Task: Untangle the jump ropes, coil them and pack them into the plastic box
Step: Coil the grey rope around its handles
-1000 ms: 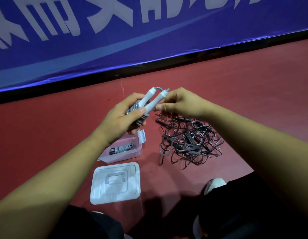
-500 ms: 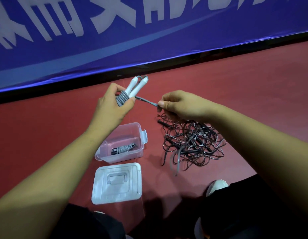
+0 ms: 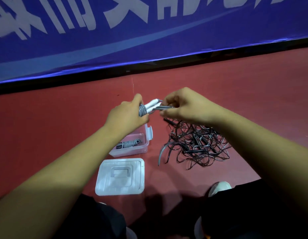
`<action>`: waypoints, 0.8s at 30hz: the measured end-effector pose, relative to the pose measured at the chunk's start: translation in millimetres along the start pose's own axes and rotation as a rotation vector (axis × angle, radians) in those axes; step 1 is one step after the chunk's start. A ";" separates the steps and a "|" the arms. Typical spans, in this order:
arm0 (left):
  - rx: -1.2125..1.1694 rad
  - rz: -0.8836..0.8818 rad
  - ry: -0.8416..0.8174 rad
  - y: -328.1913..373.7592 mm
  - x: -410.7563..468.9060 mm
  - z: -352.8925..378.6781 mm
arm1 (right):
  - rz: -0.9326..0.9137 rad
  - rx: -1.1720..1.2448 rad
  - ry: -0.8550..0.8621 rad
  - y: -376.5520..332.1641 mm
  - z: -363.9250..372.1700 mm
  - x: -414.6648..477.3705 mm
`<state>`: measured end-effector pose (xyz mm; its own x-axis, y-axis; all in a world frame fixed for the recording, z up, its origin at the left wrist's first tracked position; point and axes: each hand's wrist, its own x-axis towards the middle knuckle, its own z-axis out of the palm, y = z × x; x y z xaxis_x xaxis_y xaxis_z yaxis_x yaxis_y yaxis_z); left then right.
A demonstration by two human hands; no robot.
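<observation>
On the red floor (image 3: pixel 236 94) lie a dark tangle (image 3: pixel 198 145), a lid (image 3: pixel 104 185) and, just beyond it, the open box (image 3: pixel 146 146) holding one coil (image 3: pixel 128 144). Above the box the left hand (image 3: pixel 127 114) grips a wound rope (image 3: pixel 143 109); the right hand (image 3: pixel 186 106) pinches its loose cord (image 3: pixel 160 108).

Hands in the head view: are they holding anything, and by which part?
The left hand grips the jump rope round its coiled grey cord and white handles; the right hand pinches its loose cord end.
</observation>
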<state>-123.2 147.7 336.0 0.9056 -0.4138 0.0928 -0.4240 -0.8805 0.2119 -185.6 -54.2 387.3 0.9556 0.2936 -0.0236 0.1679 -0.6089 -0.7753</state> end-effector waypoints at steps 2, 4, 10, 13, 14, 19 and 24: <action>0.016 0.036 -0.082 3.9 -2.8 0.8 | -0.019 -0.044 0.019 -0.9 -2.7 -1.4; 0.009 0.053 -0.142 8.2 -5.2 -0.9 | -0.038 -0.120 0.044 -1.0 -6.8 -2.4; 0.044 0.163 -0.118 13.4 -5.7 2.5 | -0.120 -0.319 0.190 7.2 -8.1 1.2; 0.017 0.298 -0.133 13.7 -6.0 -1.4 | -0.105 -0.331 0.284 13.3 -10.5 5.9; -0.029 0.336 -0.148 13.1 -6.1 -2.3 | -0.100 -0.310 0.296 14.5 -12.5 7.1; -0.255 0.419 -0.173 11.0 -6.5 -8.6 | -0.080 -0.146 0.286 21.6 -19.2 8.3; -0.700 0.367 -0.247 5.8 -6.6 -22.1 | -0.081 0.042 0.219 27.1 -18.1 11.0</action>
<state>-131.5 150.4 358.1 0.6480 -0.7579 0.0748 -0.5168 -0.3655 0.7741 -166.1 -80.8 377.4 0.9698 0.1710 0.1738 0.2407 -0.5575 -0.7945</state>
